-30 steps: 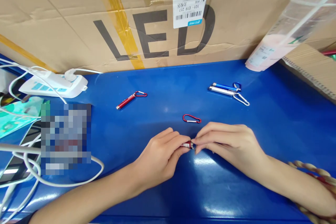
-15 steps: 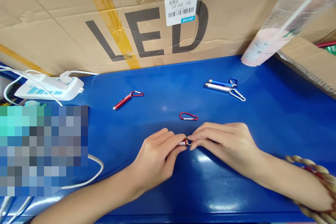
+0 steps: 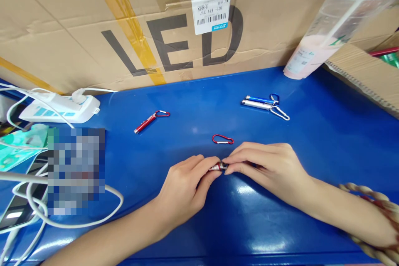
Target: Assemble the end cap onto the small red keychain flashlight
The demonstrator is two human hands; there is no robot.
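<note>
Left hand (image 3: 185,183) pinches red tube (image 3: 215,167), mostly hidden; right hand (image 3: 272,164) fingertip-grips its metal end (image 3: 223,166), above blue table (image 3: 190,137). Holds look shallow from here: slick metal plus a twist could slip it loose. Red carabiner (image 3: 222,142) just beyond, knockable by knuckles.

You have a glossy blue surface (image 3: 268,232) in front of you, with bright glare near its front edge. Near its middle lies a loose red clip (image 3: 222,142). Farther left, you see a red torch (image 3: 145,124) lying at a slant, its own clip toward the right. To the right, a blue torch (image 3: 261,99) and a silver torch (image 3: 257,104) lie side by side, the blue behind. A cup (image 3: 311,56) stands at your back right; a power strip (image 3: 77,112) sits back left, and a white cable (image 3: 75,226) loops nearer you.
</note>
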